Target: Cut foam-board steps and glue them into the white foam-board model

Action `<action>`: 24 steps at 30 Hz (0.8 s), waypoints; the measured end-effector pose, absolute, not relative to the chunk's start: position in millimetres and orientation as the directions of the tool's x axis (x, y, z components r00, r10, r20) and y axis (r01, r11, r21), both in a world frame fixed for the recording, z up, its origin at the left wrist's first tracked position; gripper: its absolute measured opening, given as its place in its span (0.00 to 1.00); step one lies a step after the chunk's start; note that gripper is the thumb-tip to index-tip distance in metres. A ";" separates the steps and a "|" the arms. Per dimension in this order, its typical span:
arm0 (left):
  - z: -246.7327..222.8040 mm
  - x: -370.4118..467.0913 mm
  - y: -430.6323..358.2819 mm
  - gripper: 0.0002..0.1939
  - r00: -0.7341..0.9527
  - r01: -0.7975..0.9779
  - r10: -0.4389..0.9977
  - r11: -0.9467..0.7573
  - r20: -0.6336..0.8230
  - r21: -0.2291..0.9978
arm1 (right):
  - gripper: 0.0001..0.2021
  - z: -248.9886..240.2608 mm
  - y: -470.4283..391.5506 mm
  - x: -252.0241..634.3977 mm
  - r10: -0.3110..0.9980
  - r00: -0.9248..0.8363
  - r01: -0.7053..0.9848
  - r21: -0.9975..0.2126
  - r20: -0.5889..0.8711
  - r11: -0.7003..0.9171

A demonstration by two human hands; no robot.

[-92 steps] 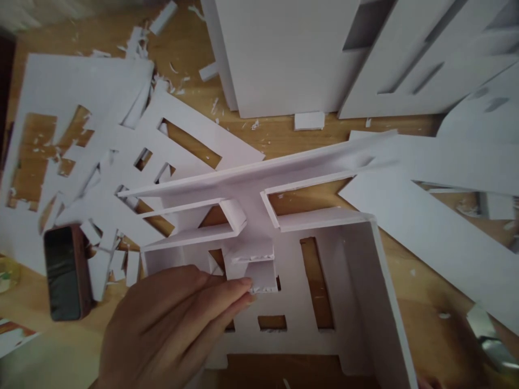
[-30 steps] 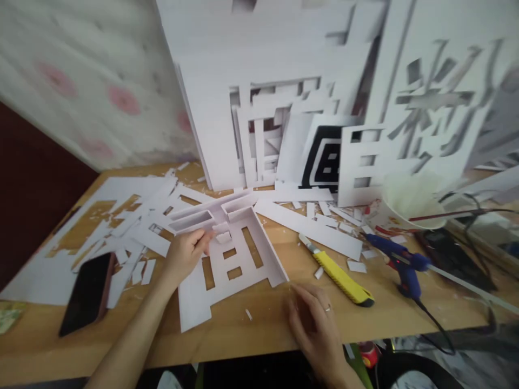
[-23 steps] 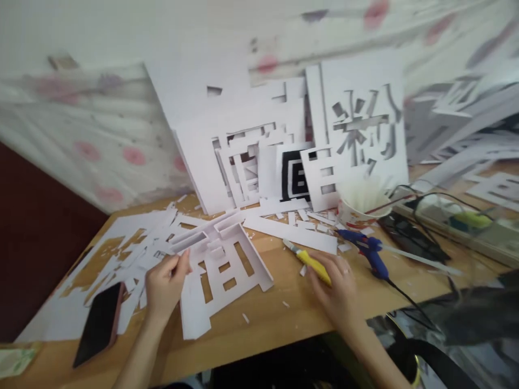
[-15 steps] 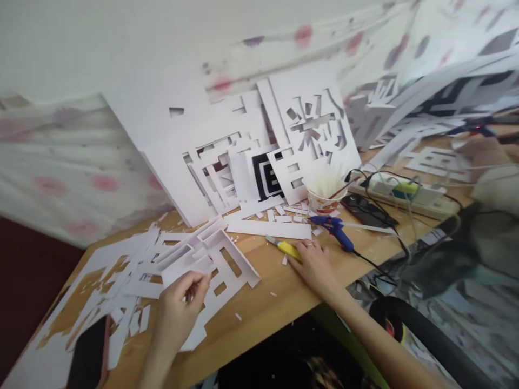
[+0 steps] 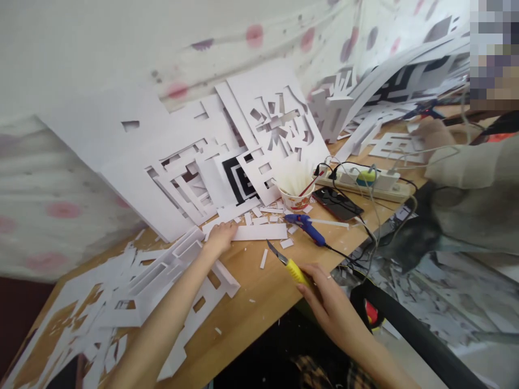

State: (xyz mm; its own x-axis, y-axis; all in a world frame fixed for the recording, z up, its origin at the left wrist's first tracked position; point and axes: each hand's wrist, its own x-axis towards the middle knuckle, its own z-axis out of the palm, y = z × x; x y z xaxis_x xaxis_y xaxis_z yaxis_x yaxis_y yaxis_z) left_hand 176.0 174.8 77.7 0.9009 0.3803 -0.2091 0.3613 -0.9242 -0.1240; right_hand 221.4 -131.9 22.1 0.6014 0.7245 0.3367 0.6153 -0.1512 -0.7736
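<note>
Right hand [image 5: 327,294]: over the table's [image 5: 259,292] near edge, wrapped round the yellow cutter [image 5: 297,272]
Blade [image 5: 277,253]: slanting forward-left, towards the strip
Left hand [image 5: 221,237]: palm down, fingers close together, nearer
White strip [image 5: 261,232]: lying left-right, left end beneath that hand

Desk [image 5: 263,292]: wood, light brown, smooth, low sheen. Boards [image 5: 101,140], 10 o'clock: white, matt, smooth; foam or card, cannot be determined. Strip [image 5: 263,232], 5 o'clock: same white matt finish. Knife [image 5: 297,273], 5 o'clock: yellow plastic body, smooth; grey metal blade. Glue gun [image 5: 310,229], 4 o'clock: blue plastic. Phone [image 5: 338,203], 3 o'clock: glossy black face. Cup [image 5: 297,201], 3 o'clock: printed, paper-like. Curtain [image 5: 227,59], 11 o'clock: thin, creased; cloth or film indistinct.
</note>
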 end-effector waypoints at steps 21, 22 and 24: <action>191.1 -55.2 99.8 0.18 0.646 0.763 0.761 -0.643 -0.059 0.064 | 0.14 0.2 -122.2 211.2 0.682 0.687 0.387 -0.921 0.249 -0.054; 178.3 -63.5 82.2 0.17 0.593 0.805 0.799 -0.586 -0.100 0.088 | 0.13 -0.2 -119.6 208.5 0.689 0.689 0.362 -0.930 0.226 -0.057; 148.5 -62.4 52.9 0.14 0.573 0.819 0.790 -0.560 -0.217 0.123 | 0.13 3.1 -115.1 205.4 0.685 0.703 0.328 -0.942 0.191 -0.074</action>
State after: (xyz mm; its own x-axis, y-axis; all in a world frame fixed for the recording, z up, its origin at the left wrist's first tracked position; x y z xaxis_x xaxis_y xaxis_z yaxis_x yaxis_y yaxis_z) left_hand -62.4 52.9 148.5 0.5732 0.7902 -0.2168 0.8191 -0.5604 0.1228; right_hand 205.4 -115.1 3.1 0.7033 0.6848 0.1907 0.3278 -0.0744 -0.9418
